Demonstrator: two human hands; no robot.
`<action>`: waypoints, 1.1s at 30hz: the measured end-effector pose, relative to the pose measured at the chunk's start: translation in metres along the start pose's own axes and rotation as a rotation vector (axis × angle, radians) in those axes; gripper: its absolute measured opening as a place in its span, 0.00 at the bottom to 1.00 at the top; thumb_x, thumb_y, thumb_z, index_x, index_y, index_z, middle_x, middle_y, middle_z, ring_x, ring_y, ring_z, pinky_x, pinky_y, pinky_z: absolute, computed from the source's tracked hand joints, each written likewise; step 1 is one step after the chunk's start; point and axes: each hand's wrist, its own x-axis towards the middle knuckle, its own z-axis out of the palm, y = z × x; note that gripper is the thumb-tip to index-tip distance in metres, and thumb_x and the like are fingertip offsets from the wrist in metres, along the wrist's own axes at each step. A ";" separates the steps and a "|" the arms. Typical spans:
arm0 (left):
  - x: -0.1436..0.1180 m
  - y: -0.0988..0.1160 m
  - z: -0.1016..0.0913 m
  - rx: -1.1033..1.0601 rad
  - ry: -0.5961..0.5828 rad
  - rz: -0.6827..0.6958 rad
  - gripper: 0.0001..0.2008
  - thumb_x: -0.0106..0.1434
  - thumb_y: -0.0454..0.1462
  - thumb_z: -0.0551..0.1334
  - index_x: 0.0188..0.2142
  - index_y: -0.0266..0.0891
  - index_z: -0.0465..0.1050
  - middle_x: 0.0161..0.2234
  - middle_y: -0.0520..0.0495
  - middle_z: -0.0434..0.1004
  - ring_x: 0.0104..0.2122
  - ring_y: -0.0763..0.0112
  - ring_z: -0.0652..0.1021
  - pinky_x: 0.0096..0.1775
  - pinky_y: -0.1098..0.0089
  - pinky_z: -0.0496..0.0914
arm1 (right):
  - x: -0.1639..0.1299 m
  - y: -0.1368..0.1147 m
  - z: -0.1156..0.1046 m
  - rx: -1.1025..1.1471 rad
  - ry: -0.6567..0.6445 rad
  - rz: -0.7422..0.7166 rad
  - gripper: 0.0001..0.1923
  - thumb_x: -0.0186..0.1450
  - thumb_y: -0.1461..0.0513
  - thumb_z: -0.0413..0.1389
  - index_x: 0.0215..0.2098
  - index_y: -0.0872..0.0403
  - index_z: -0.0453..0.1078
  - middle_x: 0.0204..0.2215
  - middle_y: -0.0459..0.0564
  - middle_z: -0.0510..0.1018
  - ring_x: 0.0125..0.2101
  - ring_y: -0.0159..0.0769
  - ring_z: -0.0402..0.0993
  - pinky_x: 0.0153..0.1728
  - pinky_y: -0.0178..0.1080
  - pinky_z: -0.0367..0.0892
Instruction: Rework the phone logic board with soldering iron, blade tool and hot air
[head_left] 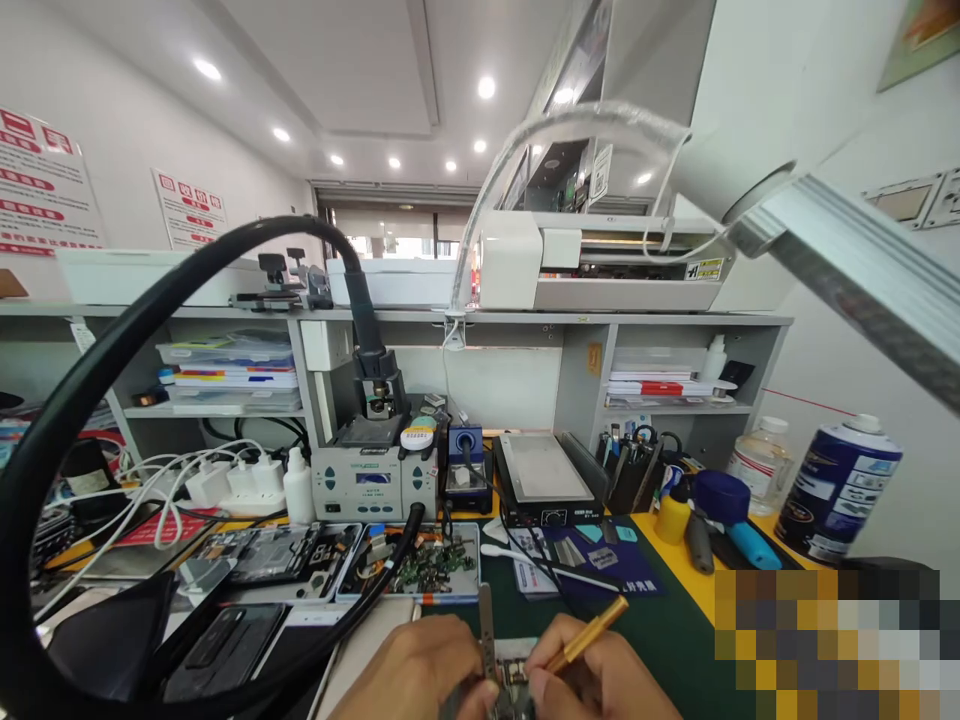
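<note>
At 6 o'clock on the counter, the left hand pins the small board with tweezers while the right hand grips a gold tool; best to brace both wrists and press lightly.

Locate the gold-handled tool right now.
Head view, bottom centre: the gold-handled tool is in the right hand, tip down beside the left hand.

- Open green mat right of my right hand: room to pass.
- Black hose loops across my left (low clearance).
- Parts tray and soldering station block straight ahead.
</note>
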 end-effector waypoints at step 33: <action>0.001 0.035 -0.034 -0.040 -0.164 -0.144 0.14 0.75 0.36 0.51 0.35 0.38 0.70 0.30 0.49 0.68 0.31 0.67 0.69 0.35 0.64 0.60 | -0.014 -0.016 0.002 -0.191 0.064 0.029 0.15 0.71 0.50 0.55 0.36 0.53 0.70 0.19 0.39 0.65 0.22 0.32 0.65 0.23 0.35 0.57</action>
